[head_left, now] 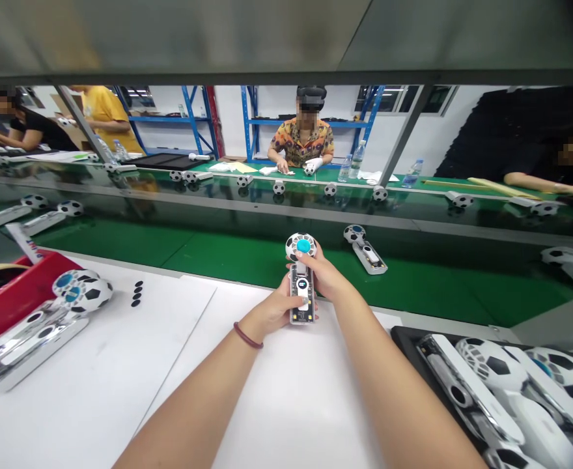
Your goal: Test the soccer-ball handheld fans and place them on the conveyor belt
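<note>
A small handheld fan with a football-patterned round head and a clear handle is in both my hands, above the near edge of the green belt. Its blue centre faces up, and a small round display on the handle is lit. My left hand is wrapped round the lower handle, thumb on the front. My right hand grips the head and neck from the right, its thumb just below the blue centre. The fingers behind the fan are mostly hidden. Another such fan lies on the belt to the right.
Two fans lie left on the white table, near black round stickers and a red tape dispenser. A black tray holds several fans at right. More fans line the green belt; co-workers sit beyond.
</note>
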Demonstrator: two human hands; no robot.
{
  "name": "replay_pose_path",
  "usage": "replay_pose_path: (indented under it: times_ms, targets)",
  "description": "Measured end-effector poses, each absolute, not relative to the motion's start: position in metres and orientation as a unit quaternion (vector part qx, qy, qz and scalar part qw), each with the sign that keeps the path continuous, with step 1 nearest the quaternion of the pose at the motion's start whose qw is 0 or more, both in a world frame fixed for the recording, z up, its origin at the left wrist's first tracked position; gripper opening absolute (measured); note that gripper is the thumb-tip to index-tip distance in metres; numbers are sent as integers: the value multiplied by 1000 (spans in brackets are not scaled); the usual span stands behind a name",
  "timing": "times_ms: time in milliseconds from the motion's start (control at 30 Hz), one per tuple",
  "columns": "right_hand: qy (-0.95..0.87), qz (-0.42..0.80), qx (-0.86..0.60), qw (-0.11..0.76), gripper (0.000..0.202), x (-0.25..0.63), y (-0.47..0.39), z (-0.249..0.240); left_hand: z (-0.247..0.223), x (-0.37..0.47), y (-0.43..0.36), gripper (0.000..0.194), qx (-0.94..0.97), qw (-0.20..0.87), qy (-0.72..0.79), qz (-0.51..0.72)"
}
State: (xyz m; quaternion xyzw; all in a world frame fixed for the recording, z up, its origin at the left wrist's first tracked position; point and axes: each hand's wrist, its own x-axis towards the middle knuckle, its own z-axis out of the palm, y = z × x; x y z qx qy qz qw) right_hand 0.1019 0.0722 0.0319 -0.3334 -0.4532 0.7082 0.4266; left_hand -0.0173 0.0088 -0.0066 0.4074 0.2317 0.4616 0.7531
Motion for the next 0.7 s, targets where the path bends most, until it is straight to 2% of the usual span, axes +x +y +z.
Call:
replay_pose_path:
  times_ms: [167,267,400,467,700]
  targets:
    - [-457,707,-326,431,75,102,71,33,-5,-16,8,73,408,747,246,464]
    - [-461,709,-328,421,64,103,70,33,-3,-16,7,71,409,740,258,467]
    - [-485,721,-363,336,41,108,69,32,-5,-16,7,71,418,736,265,461]
    - [-502,733,-353,294,37,110,70,31,-6,-16,8,70,432,735,267,449]
    - [-524,747,-332,241,28,114,74,26,-7,-17,9,66,429,738,275,441]
